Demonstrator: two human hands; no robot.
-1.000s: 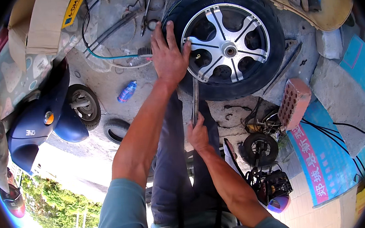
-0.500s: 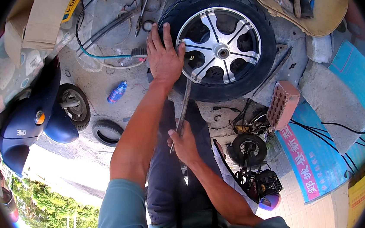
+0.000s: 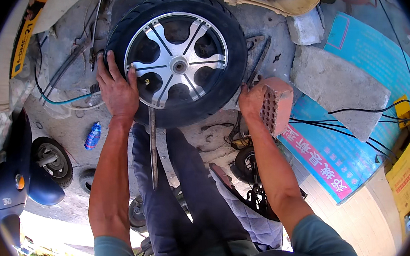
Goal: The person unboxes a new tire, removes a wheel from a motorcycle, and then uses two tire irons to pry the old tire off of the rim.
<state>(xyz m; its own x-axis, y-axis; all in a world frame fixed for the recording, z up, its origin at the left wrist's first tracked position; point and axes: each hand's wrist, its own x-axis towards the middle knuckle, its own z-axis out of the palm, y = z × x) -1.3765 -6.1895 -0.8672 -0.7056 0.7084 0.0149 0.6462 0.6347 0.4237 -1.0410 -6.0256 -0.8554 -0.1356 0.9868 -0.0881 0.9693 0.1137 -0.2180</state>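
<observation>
A motorcycle wheel lies flat in front of me, its black tyre (image 3: 199, 113) around a silver spoked rim (image 3: 178, 66). My left hand (image 3: 120, 94) rests with fingers spread on the tyre's left side, thumb at the rim's edge. A tyre lever (image 3: 154, 152), held by neither hand, sticks out toward me from the near rim edge, over my trouser leg. Its far tip is hidden between tyre and rim. Right of the wheel, my right hand (image 3: 252, 99) closes around the near end of a dark metal bar (image 3: 261, 59), beside a reddish perforated brick (image 3: 278, 104).
A tan tub (image 3: 282, 6) of tools stands at the far right. Concrete slabs (image 3: 340, 84) and black cables (image 3: 341, 123) lie on a blue board (image 3: 314, 155). At left are a spray-like blue bottle (image 3: 92, 136), a teal hose (image 3: 68, 99) and a dark blue scooter (image 3: 10, 186).
My right hand has let go of the tyre lever and moved right to the metal bar beside the brick. The lever stays at the rim; my left hand remains on the tyre. The view has shifted right.
</observation>
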